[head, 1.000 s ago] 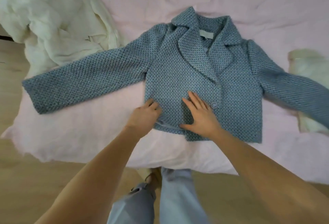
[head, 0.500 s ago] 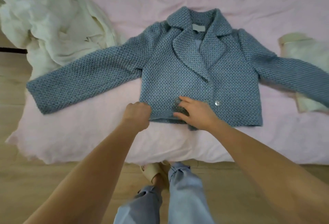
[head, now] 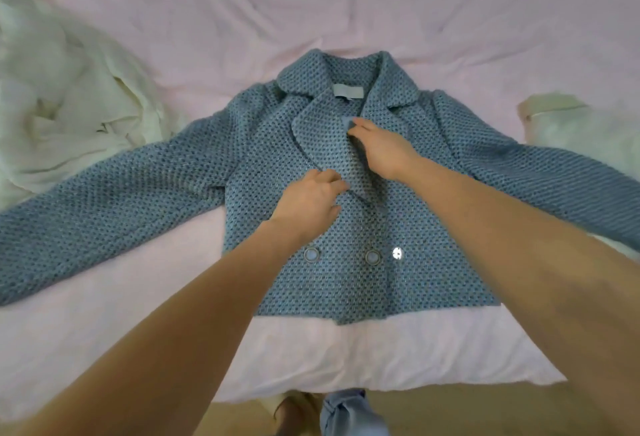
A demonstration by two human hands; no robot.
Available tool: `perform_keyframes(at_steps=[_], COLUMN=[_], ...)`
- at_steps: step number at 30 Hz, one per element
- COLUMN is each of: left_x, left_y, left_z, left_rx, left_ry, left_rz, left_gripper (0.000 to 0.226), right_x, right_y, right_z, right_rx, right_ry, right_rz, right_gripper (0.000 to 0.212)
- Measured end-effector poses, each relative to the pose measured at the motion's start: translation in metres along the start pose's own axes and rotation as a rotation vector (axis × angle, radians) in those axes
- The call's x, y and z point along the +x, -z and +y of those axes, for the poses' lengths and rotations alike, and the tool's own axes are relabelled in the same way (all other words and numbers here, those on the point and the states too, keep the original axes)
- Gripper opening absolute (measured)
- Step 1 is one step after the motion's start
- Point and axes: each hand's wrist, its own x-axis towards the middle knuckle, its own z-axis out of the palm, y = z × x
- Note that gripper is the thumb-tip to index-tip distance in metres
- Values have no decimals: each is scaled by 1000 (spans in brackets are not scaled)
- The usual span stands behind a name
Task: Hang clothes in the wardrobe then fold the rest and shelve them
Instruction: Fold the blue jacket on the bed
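Blue tweed jacket [head: 346,213] lay face up on the pink bed sheet [head: 311,9], sleeves spread to both sides, hem near the bed's front edge. Two round buttons [head: 311,255] sat low on the front, with a shiny snap [head: 397,253] just beside the right one.

My left hand [head: 308,200] was on the front panel at the lower end of the lapel [head: 349,161], fingers curled and, as far as I could tell, pinching the lapel edge. My right hand [head: 381,151] was higher up on the same lapel, fingertips pinching the fabric near the neck opening, below the collar label [head: 348,93].

Judged step: squaring up the front overlap before the jacket went on a hanger or got folded. To do it well: keep the lapel's lower end pinned with the left hand, draw the upper edge taut along the roll line with the right, avoid dragging the whole panel sideways, check the buttons stay level.

Hard to make out:
- left sleeve cuff ran off the frame's left edge, right sleeve was cut off at the right edge
- my forearms covered part of the right front panel
- left fingertips were partly tucked, grip not fully clear
- cream garments [head: 72,103] piled at the left and another pale piece [head: 581,130] at the right, types unclear
- no wardrobe, hanger or shelf in view
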Motion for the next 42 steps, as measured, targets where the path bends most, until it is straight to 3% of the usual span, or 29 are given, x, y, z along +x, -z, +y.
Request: perform_keyframes(at_steps=[3,6,11,16,21,24,26,28,30,33,39,42], left_x=[21,36,58,75,80,69,55,35,14,-11,-45,-55], left_y=[-7,-10,-5,-5,-7,-5,-2,1,6,12,22,25], left_z=[2,5,7,3,14,15,4,-12,-26,-47,-75,-82], left_rx=[-13,51,127,204,243,114,-81,-214,-162,35,308,324], left_ry=[-33,-84,-103,-90,-130,-119,-80,-27,-5,-40,66,111], left_rz=[-80,-188,-196,-122,-141,-59,60,138,79,-61,-115,-65], left_gripper=[47,56,59,62,49,36,22,21,30,40,33,24], right_x=[26,36,49,64,50,8,-29,-63,-83,-95,-83,-73], right_y=[-8,-13,-3,-6,-11,-20,-34,-52,-70,-82,-63,-62], right_z=[13,20,30,34,35,25,11,-5,-20,-39,-81,-101], right_rx=[-7,106,271,368,425,472,558,628,651,623,422,328], right_ry=[65,84,36,-88,-39,-44,-120,-184,-212,-272,-361,-431], right_rz=[-25,20,90,286,273,400,495,423,256,148,-8,-33], right_gripper=[56,24,3,3,19,35,27,15,13,30,73,77])
